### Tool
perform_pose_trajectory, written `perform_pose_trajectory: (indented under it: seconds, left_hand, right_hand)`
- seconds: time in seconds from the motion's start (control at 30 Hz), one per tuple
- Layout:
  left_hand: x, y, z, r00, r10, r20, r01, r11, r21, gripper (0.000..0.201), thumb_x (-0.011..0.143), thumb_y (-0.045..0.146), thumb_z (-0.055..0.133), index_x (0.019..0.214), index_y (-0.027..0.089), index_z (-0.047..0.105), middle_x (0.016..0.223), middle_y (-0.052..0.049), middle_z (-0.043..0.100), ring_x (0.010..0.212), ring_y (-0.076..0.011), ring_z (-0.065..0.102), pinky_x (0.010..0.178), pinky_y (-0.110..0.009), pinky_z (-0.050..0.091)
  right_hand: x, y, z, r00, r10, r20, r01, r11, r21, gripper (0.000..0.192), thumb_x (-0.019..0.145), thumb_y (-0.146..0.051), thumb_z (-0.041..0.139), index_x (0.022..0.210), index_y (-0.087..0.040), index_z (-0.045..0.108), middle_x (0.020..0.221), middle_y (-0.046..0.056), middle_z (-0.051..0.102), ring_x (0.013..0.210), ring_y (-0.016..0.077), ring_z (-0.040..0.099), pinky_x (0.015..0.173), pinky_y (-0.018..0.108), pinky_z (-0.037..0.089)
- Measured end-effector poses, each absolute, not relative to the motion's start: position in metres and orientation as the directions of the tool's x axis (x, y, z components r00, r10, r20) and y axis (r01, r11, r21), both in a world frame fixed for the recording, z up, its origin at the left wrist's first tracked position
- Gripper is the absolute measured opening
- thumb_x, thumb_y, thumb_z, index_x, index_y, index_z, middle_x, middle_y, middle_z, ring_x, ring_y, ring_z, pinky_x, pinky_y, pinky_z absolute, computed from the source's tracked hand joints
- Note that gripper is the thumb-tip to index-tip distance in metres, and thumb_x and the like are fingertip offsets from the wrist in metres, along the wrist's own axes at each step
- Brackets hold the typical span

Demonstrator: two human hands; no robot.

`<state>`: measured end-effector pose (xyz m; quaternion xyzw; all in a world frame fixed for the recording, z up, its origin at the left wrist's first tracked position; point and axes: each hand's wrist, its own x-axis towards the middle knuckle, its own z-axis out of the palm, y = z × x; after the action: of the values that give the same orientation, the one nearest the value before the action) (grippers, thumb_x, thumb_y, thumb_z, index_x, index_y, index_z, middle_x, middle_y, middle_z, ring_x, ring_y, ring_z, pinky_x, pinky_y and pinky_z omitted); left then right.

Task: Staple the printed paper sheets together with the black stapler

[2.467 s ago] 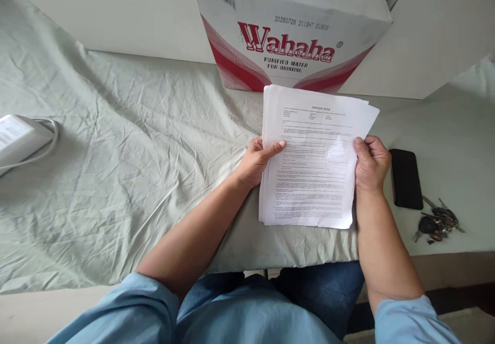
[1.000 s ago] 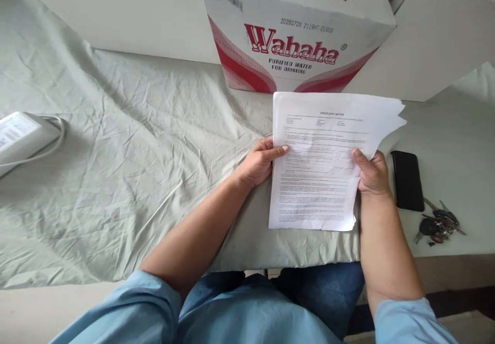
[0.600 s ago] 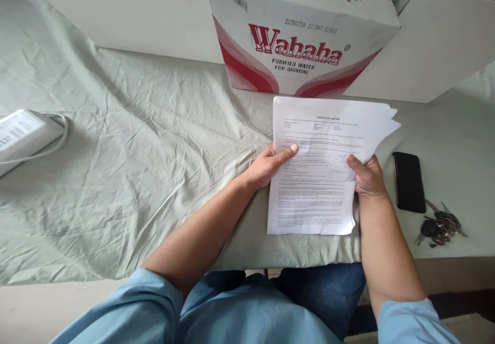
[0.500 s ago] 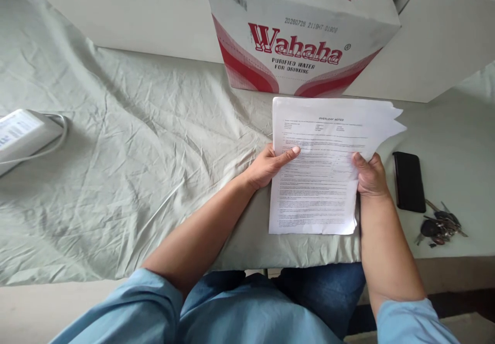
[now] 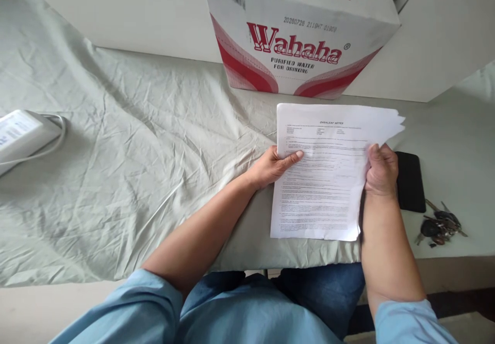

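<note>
A stack of printed paper sheets (image 5: 319, 189), headed "OVERLEAF NOTES", is held over the front of the cloth-covered table. My left hand (image 5: 275, 166) grips its left edge, thumb lying on top of the page and the other fingers hidden beneath. At the right edge, my right hand (image 5: 381, 168) is closed on the sheets with its thumb at the margin. The upper right corners of the stack fan apart unevenly. Just beyond my right hand lies a black phone (image 5: 412, 184), partly covered by that hand.
A bunch of keys (image 5: 441, 225) sits below the phone. Behind the papers stands a Wahaha water carton (image 5: 294, 45) against white panels (image 5: 444, 45). A white device with a cable (image 5: 27, 137) is at the far left. The green tablecloth (image 5: 135, 153) is wrinkled.
The stack has shifted slightly right and toward me. My right hand has moved right and a little up, now overlapping the phone; my left hand moved only slightly.
</note>
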<state>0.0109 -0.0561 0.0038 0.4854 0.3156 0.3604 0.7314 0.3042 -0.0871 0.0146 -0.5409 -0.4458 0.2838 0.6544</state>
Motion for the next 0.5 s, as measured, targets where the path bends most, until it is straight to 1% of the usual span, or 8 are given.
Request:
perform_pose_trajectory:
  seconds: [0.07,0.1,0.17,0.2,0.27,0.37,0.5]
  left_hand:
    - [0.011,-0.056,0.005,0.549,0.825,-0.135,-0.231,0.305,0.924,0.067,0.091,0.079,0.089,0.115,0.017,0.089,0.126,-0.015,0.090,0.126,-0.0395,0.083,0.114,-0.054,0.065]
    - [0.010,-0.056,0.005,0.558,0.817,-0.145,-0.231,0.321,0.919,0.068,0.090,0.080,0.089,0.116,0.017,0.089,0.125,-0.015,0.090,0.126,-0.0392,0.083,0.114,-0.053,0.065]
    - [0.009,-0.056,0.007,0.574,0.803,-0.157,-0.217,0.334,0.917,0.071,0.090,0.082,0.088,0.116,0.016,0.088,0.125,-0.015,0.090,0.125,-0.0386,0.084,0.115,-0.053,0.065]
    - [0.009,-0.056,0.008,0.577,0.801,-0.160,-0.207,0.333,0.920,0.072,0.091,0.083,0.087,0.116,0.015,0.087,0.124,-0.015,0.090,0.125,-0.0384,0.084,0.115,-0.053,0.065]
    - [0.008,-0.056,0.008,0.578,0.800,-0.162,-0.188,0.324,0.927,0.074,0.092,0.085,0.084,0.117,0.015,0.087,0.124,-0.015,0.090,0.125,-0.0385,0.084,0.115,-0.053,0.066]
    - [0.008,-0.056,0.007,0.578,0.800,-0.163,-0.180,0.319,0.930,0.076,0.092,0.086,0.084,0.120,0.015,0.086,0.128,-0.016,0.089,0.128,-0.0395,0.083,0.115,-0.054,0.066]
    - [0.009,-0.055,0.003,0.579,0.804,-0.134,-0.160,0.274,0.948,0.072,0.093,0.081,0.086,0.124,0.016,0.086,0.137,-0.017,0.087,0.134,-0.0398,0.081,0.121,-0.057,0.064]
  right_hand:
    - [0.310,-0.082,0.014,0.507,0.805,0.309,0.134,0.281,-0.950,0.046,0.075,-0.069,0.102,0.084,-0.030,0.081,0.084,0.000,0.079,0.081,0.0230,0.074,0.079,0.041,0.066]
    - [0.312,-0.079,0.014,0.537,0.780,0.321,0.144,0.291,-0.946,0.046,0.072,-0.067,0.104,0.084,-0.030,0.080,0.081,-0.001,0.076,0.074,0.0205,0.068,0.071,0.038,0.062]
    - [0.314,-0.076,0.013,0.589,0.738,0.330,0.142,0.307,-0.941,0.048,0.068,-0.063,0.107,0.085,-0.029,0.078,0.074,-0.003,0.068,0.064,0.0162,0.056,0.060,0.032,0.050]
    - [0.314,-0.074,0.013,0.607,0.726,0.323,0.127,0.312,-0.941,0.049,0.067,-0.060,0.108,0.085,-0.028,0.077,0.071,-0.004,0.065,0.062,0.0145,0.051,0.057,0.031,0.045]
    - [0.311,-0.073,0.014,0.629,0.719,0.296,0.082,0.317,-0.945,0.052,0.062,-0.055,0.111,0.084,-0.025,0.075,0.068,-0.005,0.060,0.061,0.0120,0.047,0.057,0.028,0.039]
    - [0.306,-0.074,0.017,0.644,0.712,0.280,0.043,0.331,-0.943,0.056,0.057,-0.053,0.113,0.082,-0.023,0.072,0.072,-0.005,0.063,0.069,0.0126,0.054,0.064,0.027,0.046]
    - [0.303,-0.077,0.023,0.641,0.706,0.300,0.063,0.340,-0.938,0.062,0.056,-0.061,0.112,0.079,-0.024,0.068,0.076,-0.004,0.066,0.076,0.0145,0.059,0.072,0.029,0.052]
